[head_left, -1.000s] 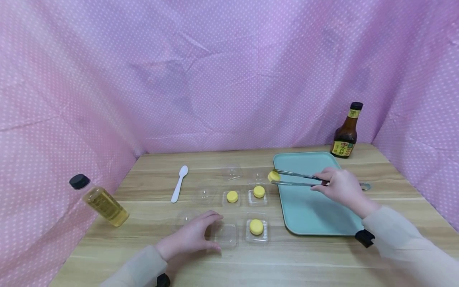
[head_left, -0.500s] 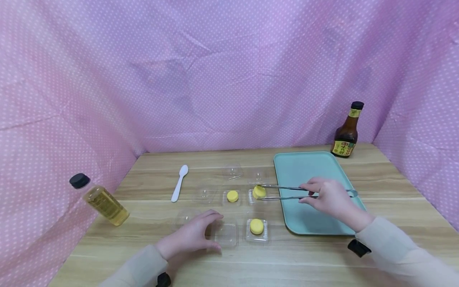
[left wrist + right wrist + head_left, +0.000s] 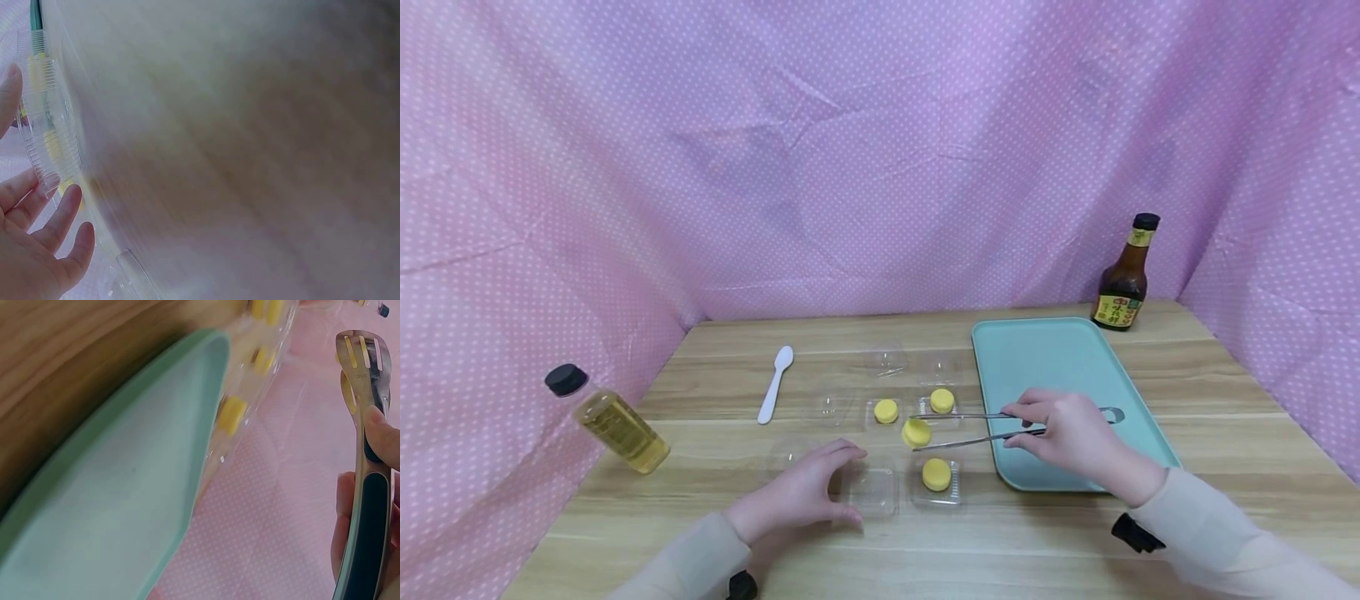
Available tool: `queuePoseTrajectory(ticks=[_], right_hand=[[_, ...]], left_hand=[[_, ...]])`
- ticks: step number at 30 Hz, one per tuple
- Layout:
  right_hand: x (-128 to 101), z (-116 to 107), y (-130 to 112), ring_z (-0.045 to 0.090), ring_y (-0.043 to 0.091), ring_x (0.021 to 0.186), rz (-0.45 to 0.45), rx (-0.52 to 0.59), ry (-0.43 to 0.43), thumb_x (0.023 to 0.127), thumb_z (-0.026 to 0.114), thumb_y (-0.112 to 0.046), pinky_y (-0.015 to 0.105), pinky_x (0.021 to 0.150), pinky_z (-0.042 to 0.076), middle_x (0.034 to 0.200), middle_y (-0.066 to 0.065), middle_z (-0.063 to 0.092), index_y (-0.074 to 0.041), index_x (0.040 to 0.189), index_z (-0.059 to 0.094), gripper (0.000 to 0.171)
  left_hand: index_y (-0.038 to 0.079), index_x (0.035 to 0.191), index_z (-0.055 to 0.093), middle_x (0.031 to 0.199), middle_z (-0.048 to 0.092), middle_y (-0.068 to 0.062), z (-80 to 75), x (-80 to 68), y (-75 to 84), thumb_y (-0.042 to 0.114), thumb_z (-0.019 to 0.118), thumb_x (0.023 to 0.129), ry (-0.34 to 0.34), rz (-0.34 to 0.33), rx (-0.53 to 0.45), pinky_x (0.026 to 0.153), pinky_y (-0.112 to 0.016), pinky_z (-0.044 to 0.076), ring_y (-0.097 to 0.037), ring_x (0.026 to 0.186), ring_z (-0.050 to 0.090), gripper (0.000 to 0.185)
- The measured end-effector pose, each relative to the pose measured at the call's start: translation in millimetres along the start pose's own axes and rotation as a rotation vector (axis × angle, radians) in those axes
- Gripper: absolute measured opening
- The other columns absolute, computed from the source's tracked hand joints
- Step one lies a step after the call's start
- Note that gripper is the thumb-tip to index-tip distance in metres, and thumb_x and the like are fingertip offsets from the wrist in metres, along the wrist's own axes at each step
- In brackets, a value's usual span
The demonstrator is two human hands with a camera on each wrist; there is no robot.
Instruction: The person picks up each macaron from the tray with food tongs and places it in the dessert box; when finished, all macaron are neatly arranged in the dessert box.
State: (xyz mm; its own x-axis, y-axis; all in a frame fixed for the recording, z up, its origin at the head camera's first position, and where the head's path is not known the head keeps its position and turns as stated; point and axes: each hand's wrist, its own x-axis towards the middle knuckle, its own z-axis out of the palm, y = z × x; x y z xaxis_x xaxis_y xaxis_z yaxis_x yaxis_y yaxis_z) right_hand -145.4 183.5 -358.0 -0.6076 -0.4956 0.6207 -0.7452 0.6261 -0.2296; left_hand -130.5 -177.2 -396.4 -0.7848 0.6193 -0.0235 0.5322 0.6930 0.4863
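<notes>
In the head view my right hand (image 3: 1071,437) grips metal tongs (image 3: 962,442) near their middle. A yellow macaron (image 3: 916,433) sits between the tong tips, over the gap among the clear plastic boxes. The right wrist view shows the slotted tong head (image 3: 362,359) and dark handle inlay, with thumb and fingers on either side. My left hand (image 3: 805,492) lies with fingers and thumb spread at the left side of a bare clear box (image 3: 872,490). In the left wrist view its fingers (image 3: 62,219) are loosely bent beside the ridged plastic. Other macarons sit in boxes: one front right (image 3: 936,475), two behind (image 3: 886,411).
A mint-green tray (image 3: 1045,342) lies right of the boxes, under my right hand. Domed clear lids (image 3: 828,406) stand left of and behind them. Further left are a white spoon (image 3: 775,385) and an oil bottle (image 3: 621,427). A brown sauce bottle (image 3: 1123,279) stands back right.
My right hand has moved left and toward me, carrying the macaron in the tongs from the tray's left edge, past the back right box, to the middle of the boxes. My left hand stays put.
</notes>
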Motion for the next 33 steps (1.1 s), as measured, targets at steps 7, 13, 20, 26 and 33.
queuePoseTrajectory(ticks=[7,13,20,26,33], right_hand=[[-0.1,2.4,-9.7,0.047,-0.01,0.055,-0.032,0.032,-0.011,0.057,0.088,-0.01,0.007,0.047,0.039,0.076,-0.006,0.066,-0.004,0.088,0.076,0.034],[0.8,3.4,-17.1,0.044,-0.011,0.054,-0.047,0.066,-0.042,0.06,0.087,-0.01,0.006,0.047,0.039,0.078,-0.005,0.066,-0.004,0.09,0.075,0.033],[1.1,5.6,-24.7,0.051,-0.008,0.057,-0.069,0.106,-0.087,0.062,0.086,-0.009,0.007,0.049,0.041,0.08,-0.005,0.066,-0.002,0.093,0.075,0.033],[0.4,10.5,-28.1,0.058,0.0,0.062,-0.101,0.082,-0.1,0.061,0.086,-0.011,0.012,0.052,0.046,0.079,-0.004,0.067,-0.005,0.091,0.075,0.033],[-0.2,13.0,-31.1,0.059,0.002,0.062,-0.097,0.078,-0.126,0.061,0.086,-0.012,0.015,0.052,0.048,0.079,-0.004,0.067,-0.005,0.091,0.075,0.033]], left_hand=[[0.003,0.132,0.051,0.127,0.055,-0.002,0.2,-0.6,0.0,0.044,0.079,0.071,0.004,0.0,0.004,0.103,-0.04,0.045,-0.019,0.118,0.054,0.078],[0.003,0.131,0.051,0.127,0.055,-0.002,1.0,-0.2,-1.7,0.043,0.079,0.071,0.007,0.006,-0.009,0.102,-0.039,0.045,-0.019,0.118,0.054,0.078],[0.004,0.131,0.051,0.127,0.055,-0.002,1.8,-0.5,-3.1,0.044,0.079,0.07,0.012,0.009,-0.011,0.103,-0.039,0.045,-0.019,0.118,0.054,0.078],[0.003,0.132,0.051,0.128,0.055,-0.003,1.6,-0.3,-3.0,0.044,0.079,0.071,0.007,0.007,-0.02,0.103,-0.04,0.044,-0.02,0.118,0.054,0.079],[0.004,0.132,0.051,0.128,0.055,-0.002,1.9,0.2,-4.2,0.046,0.079,0.07,0.007,0.003,-0.019,0.103,-0.039,0.044,-0.019,0.119,0.053,0.079]])
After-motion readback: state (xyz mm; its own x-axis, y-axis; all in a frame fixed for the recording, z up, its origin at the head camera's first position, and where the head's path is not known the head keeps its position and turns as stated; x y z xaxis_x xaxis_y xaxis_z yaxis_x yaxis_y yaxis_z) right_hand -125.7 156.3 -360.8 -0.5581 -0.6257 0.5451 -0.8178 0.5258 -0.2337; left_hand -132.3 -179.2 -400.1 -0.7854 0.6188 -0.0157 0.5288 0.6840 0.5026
